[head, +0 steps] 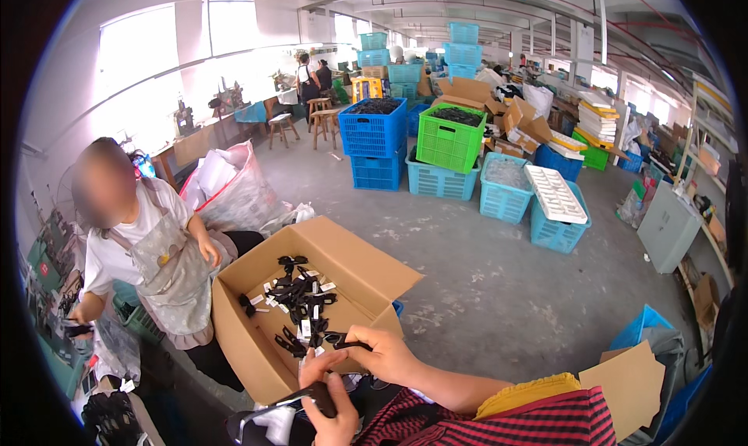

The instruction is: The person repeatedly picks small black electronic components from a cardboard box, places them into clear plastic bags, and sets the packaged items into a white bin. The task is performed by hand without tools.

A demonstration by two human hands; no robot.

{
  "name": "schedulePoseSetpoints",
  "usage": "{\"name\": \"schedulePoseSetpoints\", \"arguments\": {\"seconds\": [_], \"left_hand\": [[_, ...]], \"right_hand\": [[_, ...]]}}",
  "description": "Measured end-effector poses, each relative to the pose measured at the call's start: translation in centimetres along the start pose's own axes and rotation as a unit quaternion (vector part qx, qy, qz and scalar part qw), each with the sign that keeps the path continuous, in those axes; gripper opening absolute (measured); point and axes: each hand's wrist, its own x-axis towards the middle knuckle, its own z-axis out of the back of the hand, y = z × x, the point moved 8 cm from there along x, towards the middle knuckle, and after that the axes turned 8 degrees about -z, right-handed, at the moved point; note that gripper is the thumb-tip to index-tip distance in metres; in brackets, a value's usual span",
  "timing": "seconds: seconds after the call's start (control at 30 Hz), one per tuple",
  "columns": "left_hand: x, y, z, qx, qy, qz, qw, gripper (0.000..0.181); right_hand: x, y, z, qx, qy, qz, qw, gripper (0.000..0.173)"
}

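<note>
My left hand (pixel 334 408) grips a pair of dark sunglasses (pixel 320 398) near the bottom of the head view, one glossy lens and a temple arm showing. Just above it, my right hand (pixel 383 352) pinches another dark pair of sunglasses (pixel 345 342) at the near edge of a large open cardboard box (pixel 350 241). The fingers of both hands come close together there. Inside the box lies a loose heap of black sunglasses (pixel 295 297), many with white tags. My own forearm and a red-and-black checked garment (pixel 502 419) fill the lower right.
A person in an apron (pixel 169 271) sits left of the box, holding dark glasses (pixel 79 329). Black glasses (pixel 111 417) lie at lower left. Behind the box stands a sack of white material (pixel 234 183). Blue (pixel 374 130) and green crates (pixel 450 136) are stacked farther off.
</note>
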Motion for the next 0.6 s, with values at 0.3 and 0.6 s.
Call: {"name": "schedulePoseSetpoints", "arguments": {"seconds": [0.3, 0.6], "left_hand": [[-1.2, 0.8, -1.0, -0.018, 0.027, 0.084, 0.996, 0.052], [-0.5, 1.7, 0.4, -0.418, -0.056, 0.237, 0.875, 0.061]], "right_hand": [[-0.9, 0.6, 1.2, -0.024, -0.044, -0.006, 0.999, 0.012], [-1.9, 4.0, 0.8, -0.066, -0.036, 0.156, 0.985, 0.007]]}}
